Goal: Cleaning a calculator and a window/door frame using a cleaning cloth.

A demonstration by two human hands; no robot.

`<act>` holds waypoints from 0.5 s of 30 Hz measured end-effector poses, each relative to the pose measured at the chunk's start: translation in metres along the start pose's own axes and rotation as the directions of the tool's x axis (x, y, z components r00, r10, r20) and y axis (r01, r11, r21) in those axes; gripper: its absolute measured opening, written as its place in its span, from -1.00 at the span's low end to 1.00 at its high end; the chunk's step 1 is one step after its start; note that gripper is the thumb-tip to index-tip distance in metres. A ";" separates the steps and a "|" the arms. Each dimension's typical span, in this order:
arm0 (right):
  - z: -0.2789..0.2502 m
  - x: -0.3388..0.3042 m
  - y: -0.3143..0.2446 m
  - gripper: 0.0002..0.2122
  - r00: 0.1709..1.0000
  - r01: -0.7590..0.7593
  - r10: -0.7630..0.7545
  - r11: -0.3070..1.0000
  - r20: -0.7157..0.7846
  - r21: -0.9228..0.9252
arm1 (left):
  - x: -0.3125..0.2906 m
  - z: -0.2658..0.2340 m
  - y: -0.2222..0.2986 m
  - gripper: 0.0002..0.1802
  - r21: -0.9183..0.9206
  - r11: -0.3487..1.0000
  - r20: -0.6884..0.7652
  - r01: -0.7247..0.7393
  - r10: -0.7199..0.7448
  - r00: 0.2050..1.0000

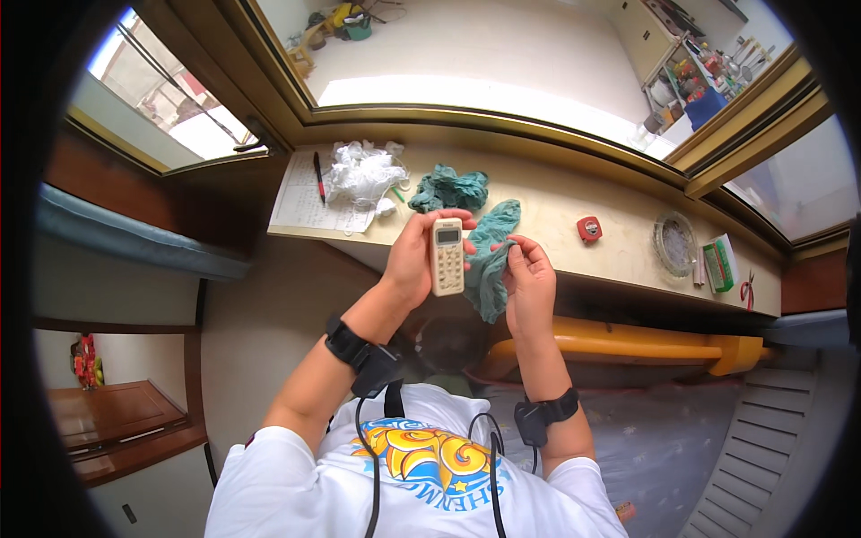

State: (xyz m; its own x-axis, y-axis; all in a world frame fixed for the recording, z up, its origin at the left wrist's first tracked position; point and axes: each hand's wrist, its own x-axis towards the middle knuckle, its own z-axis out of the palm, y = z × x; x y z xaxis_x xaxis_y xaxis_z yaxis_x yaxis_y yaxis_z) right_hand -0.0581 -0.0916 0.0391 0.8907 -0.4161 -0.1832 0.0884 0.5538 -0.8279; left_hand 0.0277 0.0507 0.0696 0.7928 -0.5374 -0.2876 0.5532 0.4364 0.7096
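Head view shows our left hand (414,260) closed around a cream remote (447,256), held upright at the centre of the frame with its small screen at the top. Our right hand (531,285) pinches a teal cloth (491,260) just right of the remote; the cloth hangs from the fingers and touches the remote's right edge.

Behind both hands runs a pale sill (556,202), crossing from upper left to the right edge. On it, from the left, we see a sheet of paper (300,199) with a pen (318,176) lying on it, a heap of white plastic (361,174) overlapping the paper, and a 2nd teal cloth (451,188) bunched just above the remote. Right of our hands, well apart, sits a small red object (589,229), then a round glass dish (674,244), a green box (720,263) and red scissors (747,290) near the right end.

A window frame (502,117) bounds the sill's far side. Below the sill on the right, an orange bar (628,342) runs just under our right wrist. The sill's near edge lies directly behind our hands; open room lies between the 2nd cloth and the red object.
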 end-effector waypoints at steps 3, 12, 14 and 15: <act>0.003 0.004 -0.015 -0.84 1.000 0.001 -0.001 0.995 -0.003 0.097 | -0.010 -0.002 0.006 -0.47 0.106 0.989 0.220 0.105 -0.126 0.967; 0.015 0.020 -0.048 -0.74 0.964 0.247 -0.262 0.947 -0.046 -0.205 | -0.007 0.002 0.017 -0.35 0.095 0.986 0.325 0.136 -0.160 0.932; 0.006 0.023 -0.042 -0.74 0.981 0.187 -0.195 0.920 0.012 -0.345 | -0.005 0.005 0.019 -0.35 0.074 0.988 0.322 0.139 -0.155 0.934; 0.003 0.024 -0.039 -0.74 0.992 0.128 -0.117 0.866 0.052 -0.483 | -0.004 0.006 0.019 -0.34 0.050 0.988 0.319 0.149 -0.157 0.935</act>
State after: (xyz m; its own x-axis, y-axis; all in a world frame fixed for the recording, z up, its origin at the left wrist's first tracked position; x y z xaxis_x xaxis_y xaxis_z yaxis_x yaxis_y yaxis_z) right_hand -0.0391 -0.1210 0.0685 0.8963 -0.4398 -0.0570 -0.0249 0.0786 -0.9966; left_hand 0.0337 0.0569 0.0882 0.5729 -0.8007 -0.1752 0.6512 0.3148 0.6905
